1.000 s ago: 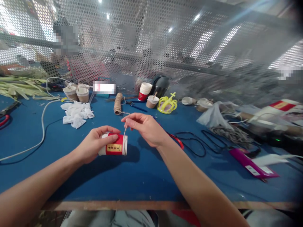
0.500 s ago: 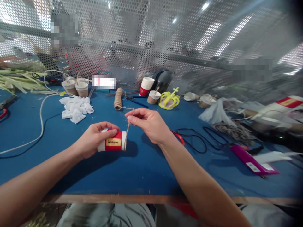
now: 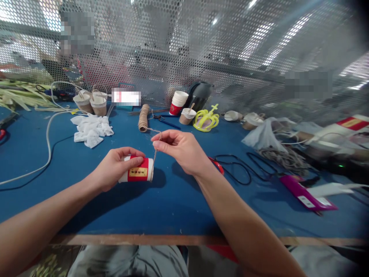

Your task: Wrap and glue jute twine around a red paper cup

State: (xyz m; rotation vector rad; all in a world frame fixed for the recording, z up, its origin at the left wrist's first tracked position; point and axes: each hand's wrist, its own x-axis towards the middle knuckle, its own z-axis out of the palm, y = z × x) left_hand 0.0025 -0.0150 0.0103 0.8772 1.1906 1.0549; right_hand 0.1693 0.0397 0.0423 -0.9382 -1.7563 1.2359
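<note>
My left hand is closed around a white paper cup with a red band and a gold label. The cup lies on its side in the air above the blue table, one end towards my right hand. My right hand pinches a strand of twine between thumb and forefinger. From that pinch the twine runs down along the rim at the cup's right end, and back to a roll of twine on the table behind.
Wrapped cups and white cloth pieces lie left. Behind stand stacked cups, a small wrapped cup and a yellow crown-shaped piece. Black cable and a purple packet are right. Perforated metal rises behind.
The cup has turned slightly in my left hand, its label now sitting a little differently. My right hand keeps its pinch on the twine. The whole view has shifted slightly.
</note>
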